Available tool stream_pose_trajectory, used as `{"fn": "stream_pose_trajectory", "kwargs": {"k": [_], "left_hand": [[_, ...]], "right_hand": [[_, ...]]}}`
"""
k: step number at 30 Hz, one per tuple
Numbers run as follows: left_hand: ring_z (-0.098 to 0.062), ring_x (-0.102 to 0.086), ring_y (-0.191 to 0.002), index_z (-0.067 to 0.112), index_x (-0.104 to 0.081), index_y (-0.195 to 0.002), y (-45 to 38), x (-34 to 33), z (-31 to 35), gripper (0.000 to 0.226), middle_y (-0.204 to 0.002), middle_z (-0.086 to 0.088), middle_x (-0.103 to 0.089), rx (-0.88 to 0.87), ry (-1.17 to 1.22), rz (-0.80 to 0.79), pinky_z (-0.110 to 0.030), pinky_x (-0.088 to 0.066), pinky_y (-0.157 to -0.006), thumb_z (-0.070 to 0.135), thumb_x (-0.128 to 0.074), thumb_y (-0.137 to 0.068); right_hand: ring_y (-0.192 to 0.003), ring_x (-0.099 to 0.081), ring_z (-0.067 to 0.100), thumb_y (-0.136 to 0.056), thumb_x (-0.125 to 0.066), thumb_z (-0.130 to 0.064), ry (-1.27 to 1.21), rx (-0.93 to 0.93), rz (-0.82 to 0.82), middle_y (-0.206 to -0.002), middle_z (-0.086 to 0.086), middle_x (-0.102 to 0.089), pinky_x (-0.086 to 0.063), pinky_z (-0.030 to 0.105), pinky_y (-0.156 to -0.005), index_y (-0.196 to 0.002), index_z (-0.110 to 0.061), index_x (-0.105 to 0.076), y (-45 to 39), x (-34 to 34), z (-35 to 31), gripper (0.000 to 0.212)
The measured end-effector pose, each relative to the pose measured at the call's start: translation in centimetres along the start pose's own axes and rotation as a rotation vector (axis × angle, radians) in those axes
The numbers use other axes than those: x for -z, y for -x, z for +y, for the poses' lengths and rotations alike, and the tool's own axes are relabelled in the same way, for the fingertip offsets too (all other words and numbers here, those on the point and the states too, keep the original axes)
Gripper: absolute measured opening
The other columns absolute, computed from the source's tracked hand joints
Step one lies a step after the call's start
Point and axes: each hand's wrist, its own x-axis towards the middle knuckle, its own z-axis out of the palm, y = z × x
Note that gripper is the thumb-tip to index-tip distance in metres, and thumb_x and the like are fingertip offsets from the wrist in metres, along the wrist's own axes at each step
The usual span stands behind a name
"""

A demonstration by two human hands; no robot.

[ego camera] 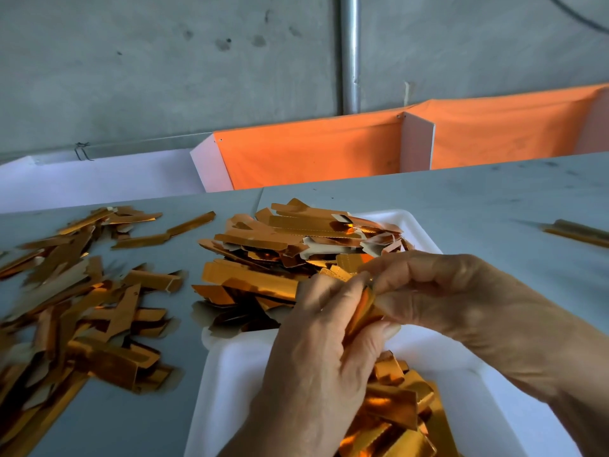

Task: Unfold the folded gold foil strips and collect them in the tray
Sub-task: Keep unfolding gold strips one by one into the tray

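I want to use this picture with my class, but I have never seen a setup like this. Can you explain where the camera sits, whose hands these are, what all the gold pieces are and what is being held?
There is no machine here. The single picture comes from a camera worn on a person's head, looking down at their own hands. The left hand and right hand together pinch one gold foil strip above a white tray, apparently opening it. The tray holds strips at its far end and near end. A loose heap of strips lies on the grey table to the left. Behind stand orange cloth bins.
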Motion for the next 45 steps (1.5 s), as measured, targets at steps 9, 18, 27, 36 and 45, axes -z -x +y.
{"fn": "stream_pose_trajectory", "kwargs": {"k": [9, 18, 27, 36, 45], "left_hand": [[0.001, -0.046, -0.098, 0.038, -0.049, -0.133, 0.1, 0.4, 0.3, 0.051, -0.098, 0.021, -0.039, -0.012, -0.029, -0.027, -0.006, -0.042, -0.076, 0.045, -0.061, -0.084], [0.011, -0.058, -0.096, 0.057, -0.044, -0.106, 0.3, 0.8, 0.6, 0.044, -0.1, 0.025, -0.061, 0.107, 0.174, -0.003, -0.007, -0.047, -0.078, 0.046, -0.069, -0.072], [0.018, -0.057, -0.091, 0.044, -0.054, -0.099, 0.1, 1.1, 0.9, 0.031, -0.1, 0.031, -0.06, 0.059, 0.163, 0.037, 0.004, -0.039, -0.069, 0.038, -0.074, -0.076], [0.015, -0.061, -0.085, 0.038, -0.056, -0.101, 0.1, 1.3, 0.7, 0.032, -0.094, 0.03, -0.065, 0.04, 0.19, 0.044, 0.002, -0.042, -0.068, 0.04, -0.068, -0.071], [0.014, -0.062, -0.086, 0.033, -0.052, -0.098, 0.2, 1.5, 0.9, 0.033, -0.092, 0.033, -0.066, 0.036, 0.246, 0.011, 0.001, -0.043, -0.068, 0.038, -0.069, -0.071]], "right_hand": [[-0.07, -0.06, 0.017, -0.068, -0.068, -0.035, 0.042, 0.063, 0.107, -0.083, 0.004, -0.065, -0.05, 0.02, -0.059, -0.091, -0.034, -0.072, 0.0, 0.5, -0.1, 0.024], [-0.053, -0.057, 0.009, -0.071, -0.066, -0.023, 0.074, 0.13, 0.053, -0.061, -0.01, -0.057, -0.049, 0.021, -0.054, -0.081, -0.029, -0.069, 0.0, 0.6, -0.2, 0.012], [-0.05, -0.054, 0.008, -0.082, -0.07, -0.007, 0.103, 0.164, 0.085, -0.06, -0.009, -0.056, -0.047, 0.019, -0.052, -0.075, -0.027, -0.063, 0.0, 0.4, -0.4, 0.022], [-0.055, -0.056, 0.013, -0.078, -0.065, -0.03, -0.151, 0.079, -0.075, -0.066, 0.0, -0.061, -0.049, 0.019, -0.054, -0.086, -0.013, -0.071, 0.3, 1.7, -0.4, 0.019], [-0.054, -0.056, 0.011, -0.072, -0.075, -0.02, -0.449, -0.028, -0.21, -0.072, 0.004, -0.058, -0.05, 0.021, -0.049, -0.098, -0.012, -0.071, 0.1, 1.9, 0.4, 0.027]]}}
